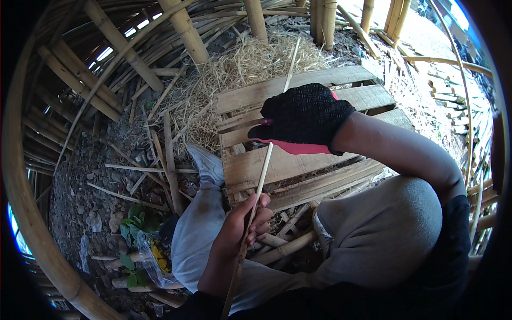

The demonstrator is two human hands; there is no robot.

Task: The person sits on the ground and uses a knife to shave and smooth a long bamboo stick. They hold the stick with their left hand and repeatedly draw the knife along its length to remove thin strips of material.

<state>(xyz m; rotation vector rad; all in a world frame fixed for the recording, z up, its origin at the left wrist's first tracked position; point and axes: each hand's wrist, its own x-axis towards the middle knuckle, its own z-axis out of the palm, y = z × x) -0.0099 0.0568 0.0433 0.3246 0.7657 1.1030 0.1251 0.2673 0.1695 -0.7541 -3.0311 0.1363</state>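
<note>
The left hand (254, 220) has its grip round a stick (262, 176), seemingly part-scraped, its brown lower length remaining; the gloved right hand (306, 114)'s grip cannot be told.

From the wearer's head, one wide fisheye view faces down and forward, looking from near over the trousered legs (384, 229), left hand (249, 220) and gloved right hand (306, 117) to the slatted wooden platform (261, 169), reaching far bamboo posts (256, 20).
</note>
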